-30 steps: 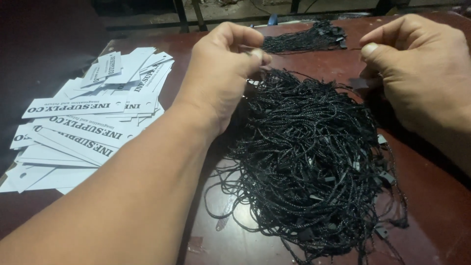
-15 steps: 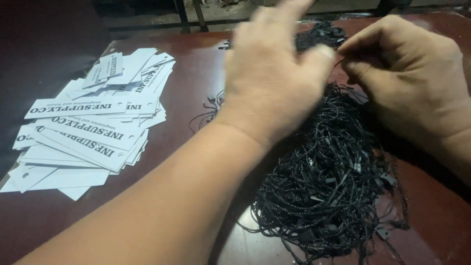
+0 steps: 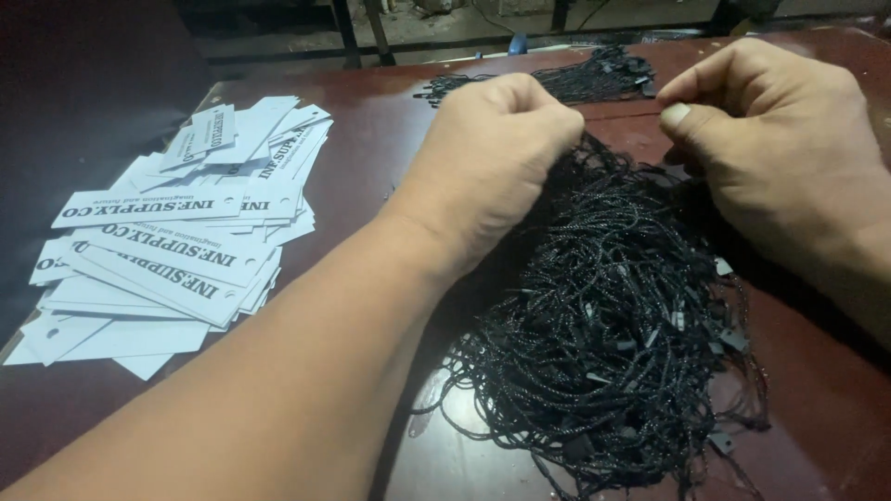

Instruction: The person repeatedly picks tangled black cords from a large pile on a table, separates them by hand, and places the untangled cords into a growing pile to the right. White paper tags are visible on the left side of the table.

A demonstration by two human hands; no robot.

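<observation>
Black cords (image 3: pixel 613 343) lie heaped on the worktop (image 3: pixel 371 176) under your hands: left hand (image 3: pixel 492 167) fisted in strands, right hand (image 3: pixel 780 148) pinching one (white tags (image 3: pixel 176 241) wait leftward). Tease singly, avoiding tangles.

The left hand (image 3: pixel 492 158) has dropped back, fisted, onto the black string pile (image 3: pixel 603 325).

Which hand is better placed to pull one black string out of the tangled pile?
Probably the right hand: its thumb and forefinger are pinched together at the upper edge of the pile of black strings. The left hand is a closed fist resting on the pile.
</observation>
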